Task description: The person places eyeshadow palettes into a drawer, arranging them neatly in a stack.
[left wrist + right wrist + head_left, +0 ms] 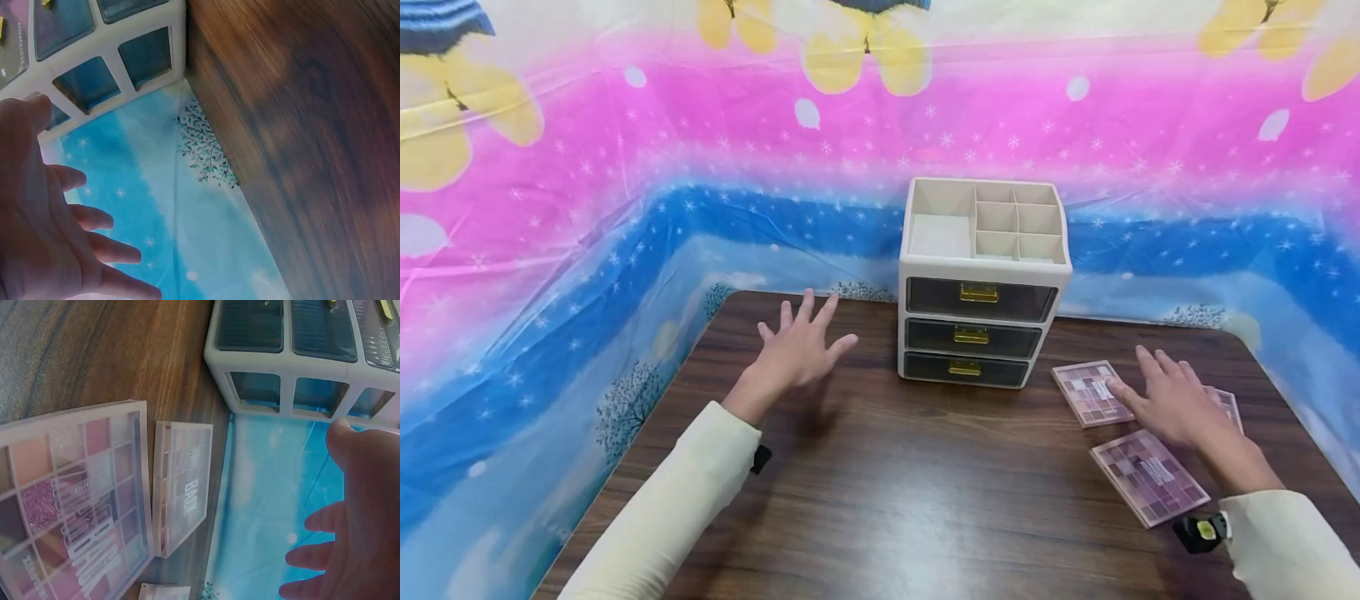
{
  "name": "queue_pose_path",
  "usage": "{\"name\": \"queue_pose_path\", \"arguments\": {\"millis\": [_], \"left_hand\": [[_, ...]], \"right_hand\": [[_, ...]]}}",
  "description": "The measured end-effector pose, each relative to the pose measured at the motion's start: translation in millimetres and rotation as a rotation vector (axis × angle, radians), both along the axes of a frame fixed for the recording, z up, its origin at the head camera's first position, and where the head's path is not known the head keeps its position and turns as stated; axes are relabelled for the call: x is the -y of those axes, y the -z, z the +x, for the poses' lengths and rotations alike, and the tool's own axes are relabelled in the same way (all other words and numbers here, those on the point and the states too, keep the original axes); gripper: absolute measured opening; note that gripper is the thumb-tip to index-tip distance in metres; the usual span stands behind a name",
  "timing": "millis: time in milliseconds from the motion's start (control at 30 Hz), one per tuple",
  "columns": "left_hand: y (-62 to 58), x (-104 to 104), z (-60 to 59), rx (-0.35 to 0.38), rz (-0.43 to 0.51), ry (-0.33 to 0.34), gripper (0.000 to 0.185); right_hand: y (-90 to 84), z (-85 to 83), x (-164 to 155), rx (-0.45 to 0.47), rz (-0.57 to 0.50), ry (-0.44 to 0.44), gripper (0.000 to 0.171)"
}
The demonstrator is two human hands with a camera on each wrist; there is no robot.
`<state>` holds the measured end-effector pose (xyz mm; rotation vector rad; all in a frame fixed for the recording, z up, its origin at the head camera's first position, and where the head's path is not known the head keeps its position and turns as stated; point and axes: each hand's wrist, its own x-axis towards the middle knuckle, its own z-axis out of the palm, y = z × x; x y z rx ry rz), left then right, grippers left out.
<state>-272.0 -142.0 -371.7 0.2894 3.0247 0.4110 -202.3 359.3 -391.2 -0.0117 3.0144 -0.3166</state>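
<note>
Here, both hands hover over a dark wooden counter [880, 500], each with fingers spread and holding nothing. The left hand [797, 350] is raised above the far left part of the counter, palm down, just left of a small white drawer box [981, 283] and not touching it. That drawer box stands at the far middle of the counter against the backdrop; it has three dark see-through drawers with gold handles [978, 292], all pushed in, and an open tray of compartments on top. The right hand [1176, 400] reaches over three pink eyeshadow palettes lying flat on the right side of the counter. The far palette [1086, 392] lies just right of the drawer box's lowest drawer, with the fingertips over its right edge; whether they touch it cannot be told. The near palette [1150, 477] lies closer to the person, just beside the wrist. A third palette [1228, 408] is mostly hidden under the hand, with only its right edge showing. Both arms wear cream sleeves [670, 508], and a small black device [1198, 530] sits at the right wrist. A bright plastic sheet [587, 250] in pink and blue, printed with yellow butterflies, stars and trees, surrounds the counter on the left, far and right sides.
</note>
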Motion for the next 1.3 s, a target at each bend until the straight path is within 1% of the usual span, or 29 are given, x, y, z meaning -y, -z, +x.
{"name": "queue_pose_path", "arguments": {"millis": [100, 233, 333, 500, 600, 700, 800, 900, 967, 1133, 1200, 1300], "left_hand": [[-0.2, -2, 0.2, 0.011, 0.007, 0.008, 0.082], [1.2, -3, 0.1, 0.02, 0.036, 0.002, 0.082], [0.7, -5, 0.3, 0.012, 0.102, -0.001, 0.081], [-1.5, -12, 1.1, -0.009, 0.224, 0.026, 0.081], [-3.8, -18, 1.1, -0.029, 0.298, 0.053, 0.079], [-7.4, -25, 0.8, -0.047, 0.396, 0.071, 0.077], [-11.1, -32, -0.4, -0.063, 0.488, 0.079, 0.074], [-13.5, -40, -2.9, -0.084, 0.558, 0.07, 0.07], [-14.6, -44, -5.1, -0.104, 0.598, 0.065, 0.067], [-17.8, -55, -9.8, -0.15, 0.713, 0.051, 0.058], [-19.6, -60, -11.5, -0.157, 0.776, 0.051, 0.056], [-22.0, -70, -14.8, -0.157, 0.881, 0.054, 0.053]], "right_hand": [[2.6, -0.9, 2, -0.025, 0.002, -0.03, 0.094], [6.6, -1.3, 7, -0.065, -0.025, -0.065, 0.091], [6.9, -1.1, 12, -0.087, -0.05, -0.066, 0.09], [4.0, -0.4, 24, -0.136, -0.088, -0.049, 0.091], [0.5, 0.4, 32, -0.179, -0.116, -0.018, 0.09], [-4.4, 1.6, 42, -0.238, -0.151, 0.015, 0.086], [-9.8, 4.4, 55, -0.334, -0.19, 0.051, 0.077], [-14.1, 7.2, 68, -0.47, -0.226, 0.075, 0.061], [-15.9, 7.6, 77, -0.57, -0.247, 0.069, 0.05], [-17.1, 1.5, 100, -0.805, -0.298, 0.002, 0.03], [-16.9, -2.9, 109, -0.885, -0.312, -0.036, 0.025], [-15.9, -10.3, 121, -0.985, -0.289, -0.109, 0.024]]}}
